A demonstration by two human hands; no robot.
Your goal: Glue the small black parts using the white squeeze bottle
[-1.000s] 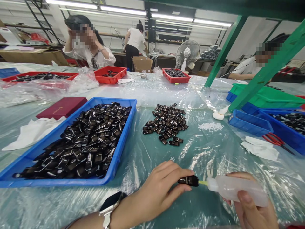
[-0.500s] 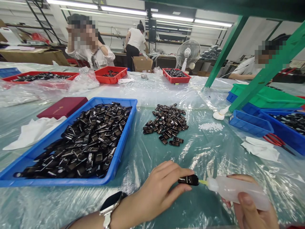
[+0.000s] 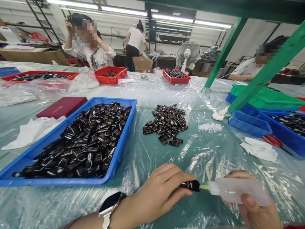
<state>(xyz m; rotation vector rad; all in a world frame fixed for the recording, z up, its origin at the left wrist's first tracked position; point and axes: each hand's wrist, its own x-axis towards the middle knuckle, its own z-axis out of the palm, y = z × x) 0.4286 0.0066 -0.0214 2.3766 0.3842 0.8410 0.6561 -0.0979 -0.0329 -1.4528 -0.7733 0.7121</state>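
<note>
Between the thumb and fingers of my left hand (image 3: 164, 190) is a glossy black piece (image 3: 194, 185), held level over the table. My right hand (image 3: 257, 206) is wrapped round a translucent white bottle (image 3: 243, 190) lying sideways. Its thin yellow-green tip (image 3: 205, 187) points left and meets the right end of the black piece; whether it touches is too small to tell. Beyond my hands lies a loose pile of similar black pieces (image 3: 168, 121). A blue tray (image 3: 119, 156) full of black pieces stands at the left.
Small white bits (image 3: 210, 127) lie right of the pile. Further right are a small blue bin (image 3: 250, 124), red-handled scissors (image 3: 274, 140), white cloth (image 3: 259, 149) and a slanted green post (image 3: 267, 70). A dark red box (image 3: 62, 107) sits left. People are across the table.
My left hand and the black piece have shifted slightly right and down. The bottle's tip sits slightly lower. The person at the back left has moved their raised arms a little.
</note>
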